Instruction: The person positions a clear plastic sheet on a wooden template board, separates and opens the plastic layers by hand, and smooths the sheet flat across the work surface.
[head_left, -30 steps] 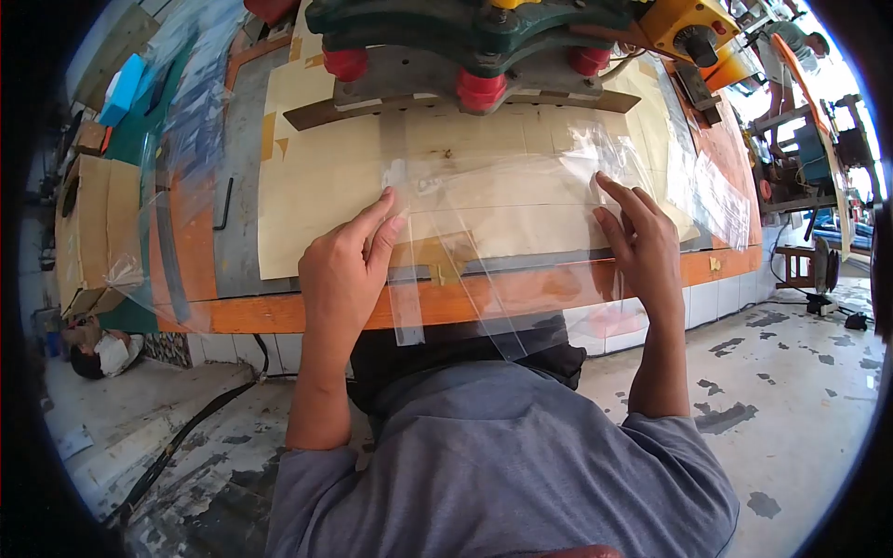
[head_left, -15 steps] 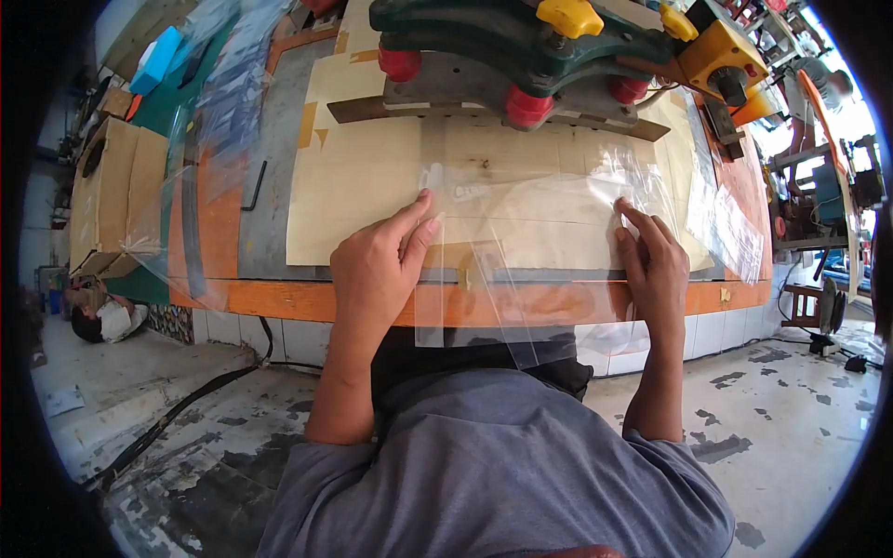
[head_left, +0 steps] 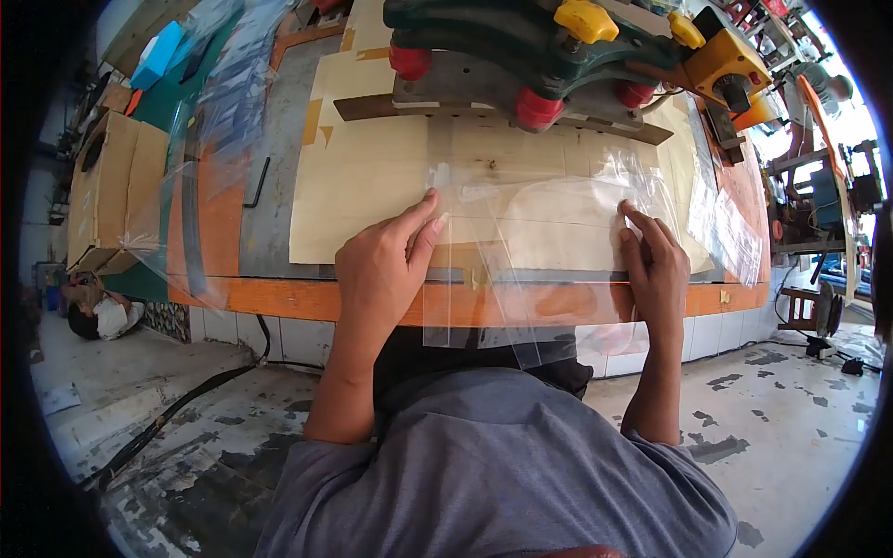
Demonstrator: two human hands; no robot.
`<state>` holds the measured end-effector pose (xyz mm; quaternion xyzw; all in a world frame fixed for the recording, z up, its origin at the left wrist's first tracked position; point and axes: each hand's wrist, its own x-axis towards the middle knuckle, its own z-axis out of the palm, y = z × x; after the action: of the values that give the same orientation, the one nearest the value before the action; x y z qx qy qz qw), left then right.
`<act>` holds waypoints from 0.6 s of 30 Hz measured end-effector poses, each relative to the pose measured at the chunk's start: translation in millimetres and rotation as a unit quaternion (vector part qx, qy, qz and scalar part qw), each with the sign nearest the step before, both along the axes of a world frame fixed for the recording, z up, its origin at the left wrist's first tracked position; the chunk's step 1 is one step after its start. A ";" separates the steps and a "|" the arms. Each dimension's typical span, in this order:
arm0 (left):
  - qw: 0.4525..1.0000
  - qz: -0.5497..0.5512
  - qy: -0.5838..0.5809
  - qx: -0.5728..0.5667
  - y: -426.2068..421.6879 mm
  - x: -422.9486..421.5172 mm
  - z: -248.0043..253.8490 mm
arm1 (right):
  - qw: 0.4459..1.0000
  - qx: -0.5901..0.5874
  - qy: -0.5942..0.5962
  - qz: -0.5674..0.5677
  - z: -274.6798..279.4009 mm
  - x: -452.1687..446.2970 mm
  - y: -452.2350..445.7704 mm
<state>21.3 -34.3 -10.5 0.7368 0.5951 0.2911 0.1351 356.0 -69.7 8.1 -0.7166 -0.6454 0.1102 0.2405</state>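
Note:
A clear plastic sheet (head_left: 549,223), perhaps a bag, spans the space between my hands. Its lower part hangs over the table's front edge, and glare blurs its right side. My left hand (head_left: 383,265) has thumb and forefinger closed on the left edge. On the other side, my right hand (head_left: 657,259) pinches the right edge near a crinkled, shiny part. Beneath the sheet lies a tan board (head_left: 353,214) with strips of tape. Just beyond it sits a press head (head_left: 507,46) with a dark green frame, red knobs and a long metal bar (head_left: 372,108).
Clear plastic sheets (head_left: 237,84) lie piled at the left, more plastic (head_left: 730,237) at the right. A black hex key (head_left: 258,181) rests left of the board. A yellow control box (head_left: 730,70) stands far right, a cardboard box (head_left: 121,186) far left. Another person (head_left: 107,316) is at lower left.
My left hand and the sheet's left edge appear slightly further right, along with a small shift of the whole view. Both hands keep their hold.

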 end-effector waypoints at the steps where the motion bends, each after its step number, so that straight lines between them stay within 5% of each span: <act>1: 1.000 0.002 0.002 -0.007 -0.5 0.0 0.5 | 1.000 -0.001 0.000 0.001 0.3 -0.1 -0.1; 18: 1.000 0.006 -0.007 -0.008 -1.1 2.5 2.1 | 1.000 -0.010 -0.004 -0.002 0.1 0.7 -0.4</act>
<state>23.8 -35.4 -8.4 0.7303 0.6008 0.2919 0.1434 356.7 -70.1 8.2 -0.7203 -0.6442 0.1129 0.2310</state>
